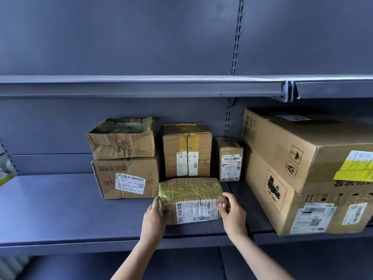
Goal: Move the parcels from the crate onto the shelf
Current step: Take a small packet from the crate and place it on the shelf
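Note:
A flat cardboard parcel (190, 200) wrapped in clear tape, with a white label on its front, sits on the grey shelf (60, 209) in front of the other boxes. My left hand (154, 217) grips its left end, fingers curled under the corner. My right hand (232, 214) holds its right end, thumb on the front edge. Behind it stand a taped upright box (186, 150), a small labelled box (229, 159), and a crumpled box (122, 138) stacked on a labelled box (126, 177). The crate is out of view.
A large carton (302, 170) with a yellow sticker and a UN 3481 mark fills the right of the shelf. An upper shelf (141, 85) overhangs the boxes. The shelf's left part is bare grey metal. Something green and white (6, 172) shows at the left edge.

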Demonstrator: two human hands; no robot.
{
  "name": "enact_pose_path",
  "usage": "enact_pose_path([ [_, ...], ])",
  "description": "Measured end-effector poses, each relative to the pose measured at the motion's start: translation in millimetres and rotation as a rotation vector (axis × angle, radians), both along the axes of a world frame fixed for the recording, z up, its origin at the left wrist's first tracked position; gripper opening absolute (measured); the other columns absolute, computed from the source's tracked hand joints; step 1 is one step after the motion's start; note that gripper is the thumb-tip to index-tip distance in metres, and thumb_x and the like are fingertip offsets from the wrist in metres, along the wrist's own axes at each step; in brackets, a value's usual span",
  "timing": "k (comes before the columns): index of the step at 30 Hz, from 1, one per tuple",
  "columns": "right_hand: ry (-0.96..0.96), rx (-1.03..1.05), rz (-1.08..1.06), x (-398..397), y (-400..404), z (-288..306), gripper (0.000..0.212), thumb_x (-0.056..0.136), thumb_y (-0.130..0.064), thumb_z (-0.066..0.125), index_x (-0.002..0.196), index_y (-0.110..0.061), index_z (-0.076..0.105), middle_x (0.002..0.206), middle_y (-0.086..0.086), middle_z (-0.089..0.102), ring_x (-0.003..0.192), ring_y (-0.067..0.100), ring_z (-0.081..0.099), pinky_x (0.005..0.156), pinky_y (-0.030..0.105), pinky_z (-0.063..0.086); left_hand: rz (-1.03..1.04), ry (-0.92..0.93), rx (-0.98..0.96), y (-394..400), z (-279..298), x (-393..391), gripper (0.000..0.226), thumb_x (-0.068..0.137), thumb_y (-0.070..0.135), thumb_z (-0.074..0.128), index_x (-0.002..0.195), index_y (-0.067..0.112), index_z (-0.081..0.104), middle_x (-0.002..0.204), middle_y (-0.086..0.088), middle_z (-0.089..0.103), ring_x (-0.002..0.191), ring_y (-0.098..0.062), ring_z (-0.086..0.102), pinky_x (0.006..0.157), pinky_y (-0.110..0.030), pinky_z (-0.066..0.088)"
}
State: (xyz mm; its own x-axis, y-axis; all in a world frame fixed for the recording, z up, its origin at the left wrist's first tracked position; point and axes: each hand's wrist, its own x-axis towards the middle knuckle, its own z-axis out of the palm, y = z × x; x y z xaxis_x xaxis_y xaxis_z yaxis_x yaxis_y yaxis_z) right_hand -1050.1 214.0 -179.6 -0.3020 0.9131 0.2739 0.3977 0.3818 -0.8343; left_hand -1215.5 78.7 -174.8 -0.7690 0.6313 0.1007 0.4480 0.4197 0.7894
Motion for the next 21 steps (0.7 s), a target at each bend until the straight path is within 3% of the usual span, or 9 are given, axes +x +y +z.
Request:
enact_pose_path([
  [10, -0.007, 0.018, 0.021, -10.7, 18.1, -2.6, 0.032, 0.086, -0.002, 0.057, 0.117, -0.012, 0.058, 0.094, 0.012, 0.068, 0.078, 0.020, 0.054, 0.068, 0.023, 0.034, 0.021, -0.012, -0.027, 15.3, 0.0, -9.9, 0.055, 0.086, 0.012, 0.056, 0.137, 0.010, 0.039, 0.120, -0.018, 0.057, 0.105, -0.034, 0.053, 0.078, -0.032, 0.041],
  [21, 0.041, -0.023, 0.038, -20.4, 27.2, -6.4, 0.031, 0.085, 0.000, 0.059, 0.114, -0.012, 0.060, 0.090, 0.008, 0.068, 0.079, 0.019, 0.057, 0.070, 0.025, 0.041, 0.038, -0.003, -0.040, 27.8, -1.8, -18.9, 0.050, 0.084, 0.007, 0.055, 0.133, 0.010, 0.043, 0.116, -0.020, 0.060, 0.102, -0.036, 0.055, 0.073, -0.031, 0.039],
])
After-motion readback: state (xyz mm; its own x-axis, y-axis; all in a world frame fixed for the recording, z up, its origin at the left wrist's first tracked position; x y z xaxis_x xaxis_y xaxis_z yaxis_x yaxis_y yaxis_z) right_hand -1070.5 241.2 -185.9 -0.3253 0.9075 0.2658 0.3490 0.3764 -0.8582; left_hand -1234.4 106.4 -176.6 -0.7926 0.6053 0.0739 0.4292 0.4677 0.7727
